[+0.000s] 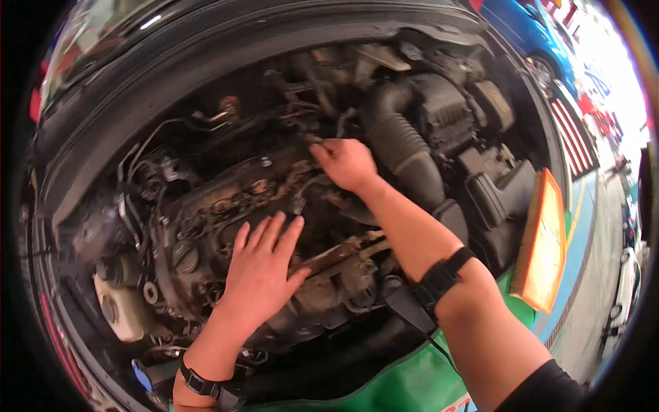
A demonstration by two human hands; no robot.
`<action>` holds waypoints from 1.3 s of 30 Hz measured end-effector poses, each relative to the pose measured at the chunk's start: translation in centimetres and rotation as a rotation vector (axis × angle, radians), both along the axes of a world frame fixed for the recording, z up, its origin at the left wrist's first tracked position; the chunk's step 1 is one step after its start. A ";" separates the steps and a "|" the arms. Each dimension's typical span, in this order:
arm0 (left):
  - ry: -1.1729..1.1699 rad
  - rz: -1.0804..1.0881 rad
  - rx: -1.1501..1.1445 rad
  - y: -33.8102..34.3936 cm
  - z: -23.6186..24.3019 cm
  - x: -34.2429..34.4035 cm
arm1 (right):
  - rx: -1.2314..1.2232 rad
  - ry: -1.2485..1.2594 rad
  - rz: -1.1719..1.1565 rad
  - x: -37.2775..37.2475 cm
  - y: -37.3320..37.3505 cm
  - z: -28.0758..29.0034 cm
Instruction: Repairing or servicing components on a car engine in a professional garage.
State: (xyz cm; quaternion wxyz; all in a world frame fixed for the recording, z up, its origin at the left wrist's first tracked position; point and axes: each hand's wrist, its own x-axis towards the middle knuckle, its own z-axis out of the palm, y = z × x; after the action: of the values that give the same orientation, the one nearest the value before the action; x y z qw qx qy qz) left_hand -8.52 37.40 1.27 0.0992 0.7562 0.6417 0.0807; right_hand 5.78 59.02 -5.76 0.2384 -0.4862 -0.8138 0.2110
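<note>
My left hand (264, 271) rests palm down, fingers apart, over the lower middle of a grimy car engine (220, 172). Farther up and right, my right hand (347, 161) has curled fingers at the engine's upper middle, thumb reaching to small fittings there; what they grip, if anything, is hidden. Just right of that hand a black ribbed air hose (405, 144) runs down from the air filter housing (443, 113). An oil filler cap (185, 257) lies left of my left hand.
An orange-framed air filter (539, 244) leans at the right edge of the bay near a green fender cover (391, 384). A pale reservoir (117, 305) sits at lower left. A blue car (522, 24), more vehicles and the workshop floor (580, 329) show at right.
</note>
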 end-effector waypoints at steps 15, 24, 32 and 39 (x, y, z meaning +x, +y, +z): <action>-0.097 0.389 -0.144 2.9 -3.1 -14.6 | 0.251 0.005 -0.074 -0.7 -0.5 -1.2; 0.129 0.418 0.049 -3.2 -0.2 -12.0 | 0.284 0.041 -0.089 -0.5 -0.5 -1.4; -0.065 0.415 0.152 -0.3 -3.3 -9.8 | 0.299 0.013 -0.102 -0.6 -0.6 -1.2; 0.067 0.457 0.215 1.3 -5.7 -5.0 | 0.254 -0.005 -0.154 -1.0 -0.7 -1.2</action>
State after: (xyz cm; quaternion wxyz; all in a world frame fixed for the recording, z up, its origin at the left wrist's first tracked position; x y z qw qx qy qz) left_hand -13.48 38.73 -4.39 -0.0238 0.6000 0.7866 0.1437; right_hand 4.76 58.30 -6.93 0.3112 -0.5136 -0.7949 0.0863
